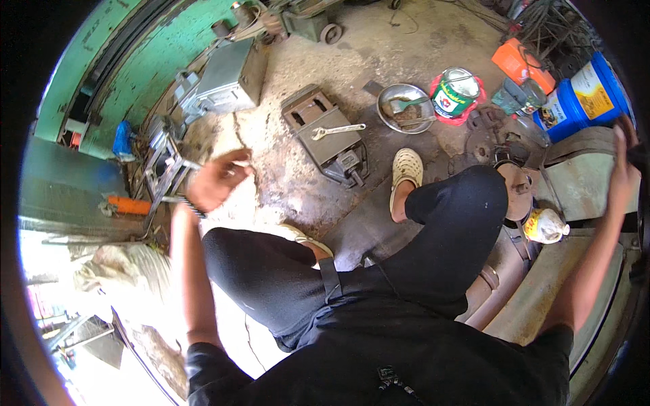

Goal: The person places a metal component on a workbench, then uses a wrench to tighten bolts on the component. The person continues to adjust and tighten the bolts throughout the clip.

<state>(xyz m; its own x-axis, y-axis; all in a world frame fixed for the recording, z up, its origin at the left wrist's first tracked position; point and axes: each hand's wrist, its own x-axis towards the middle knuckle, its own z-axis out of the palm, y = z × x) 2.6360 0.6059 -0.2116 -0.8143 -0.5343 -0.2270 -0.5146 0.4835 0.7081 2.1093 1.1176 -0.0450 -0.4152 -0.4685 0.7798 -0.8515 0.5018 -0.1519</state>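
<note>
My left hand (215,181) hangs in the air over the floor, slightly blurred. Its fingers are loosely bent and apart, and nothing shows in them. At the far right, my right hand (620,166) has its fingers stretched out, beside a curved metal panel (589,186) and close to the picture's dark rim. On the floor ahead lies a metal machine vise (318,128) with an adjustable wrench (338,130) across its top. To the right of it, a metal bowl (405,91) holds brown residue and a brush (409,103).
A green paint can (455,95), an orange box (523,64) and a blue bucket (586,98) stand at the back right. A grey metal case (231,74) is at the back left. A metal stand (162,169) is near my left hand. A yellow-white bag (544,225) rests by my right knee.
</note>
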